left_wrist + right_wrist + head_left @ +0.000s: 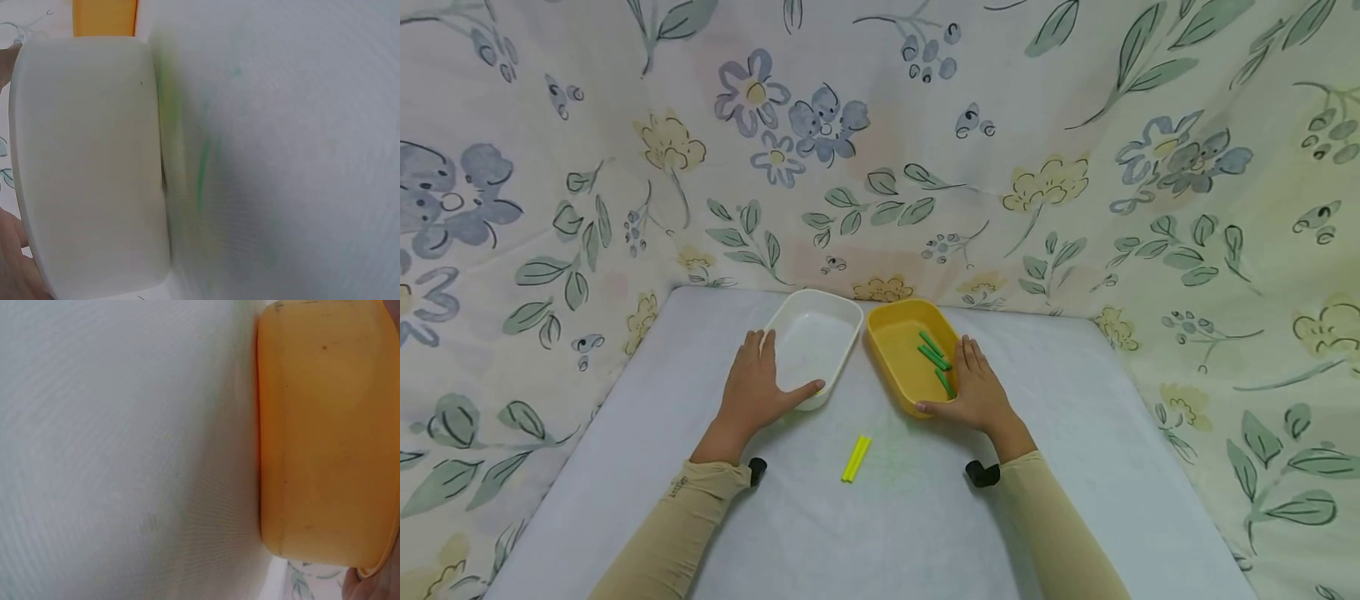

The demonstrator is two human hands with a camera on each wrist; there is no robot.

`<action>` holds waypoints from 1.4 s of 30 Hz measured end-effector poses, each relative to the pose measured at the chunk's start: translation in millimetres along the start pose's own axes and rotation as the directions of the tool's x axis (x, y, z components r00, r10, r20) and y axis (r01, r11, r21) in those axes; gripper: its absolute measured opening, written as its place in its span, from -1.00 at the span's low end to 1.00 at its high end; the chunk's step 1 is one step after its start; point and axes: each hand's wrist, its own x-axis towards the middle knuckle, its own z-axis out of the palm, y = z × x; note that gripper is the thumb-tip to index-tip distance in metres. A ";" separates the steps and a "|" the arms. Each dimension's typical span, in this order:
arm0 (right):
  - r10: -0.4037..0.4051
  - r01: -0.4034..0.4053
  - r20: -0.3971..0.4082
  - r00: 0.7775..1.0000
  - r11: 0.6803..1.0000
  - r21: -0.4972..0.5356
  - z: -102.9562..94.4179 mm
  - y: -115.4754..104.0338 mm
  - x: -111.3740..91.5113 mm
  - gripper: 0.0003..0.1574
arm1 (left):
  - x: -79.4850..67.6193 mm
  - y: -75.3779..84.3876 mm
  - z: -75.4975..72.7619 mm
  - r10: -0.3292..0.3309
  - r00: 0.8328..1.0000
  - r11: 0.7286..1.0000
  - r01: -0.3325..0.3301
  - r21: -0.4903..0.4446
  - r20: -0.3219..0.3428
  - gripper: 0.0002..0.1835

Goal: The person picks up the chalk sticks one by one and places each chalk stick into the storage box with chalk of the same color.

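A white tray (812, 337) stands at the left back of the cloth-covered table. My left hand (754, 392) rests on its near left corner, fingers straight along the left side and thumb stretched to the near rim. Beside it is a yellow-orange tray (898, 350) with several short green sticks (934, 357) inside. My right hand (973, 392) touches that tray's near right corner, fingers along its right side and thumb at the near rim. Two yellow sticks (856, 458) lie side by side on the cloth between my forearms. Each wrist view shows a tray's outer wall close up.
A white cloth (917, 533) covers the table, with faint green and yellow marks near the trays. Flower-patterned fabric (880, 167) hangs behind the table and along both sides. A small black device (982, 474) sits at each wrist.
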 end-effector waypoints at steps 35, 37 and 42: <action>0.008 -0.008 -0.010 1.000 1.000 0.015 -1.6 -4.4 3.1 0.93 | -1.6 -0.2 6.5 0.024 1.000 0.985 -0.026 0.169 0.016 0.55; 0.011 -0.010 -0.008 1.000 1.000 0.013 -1.9 -3.6 2.5 0.92 | -1.0 1.0 6.1 0.022 1.000 0.986 -0.025 0.166 0.022 0.54; 0.011 -0.011 -0.004 1.000 1.000 0.008 -2.1 -1.4 0.2 0.92 | -0.7 2.7 6.7 0.013 0.999 0.986 -0.021 0.166 0.048 0.55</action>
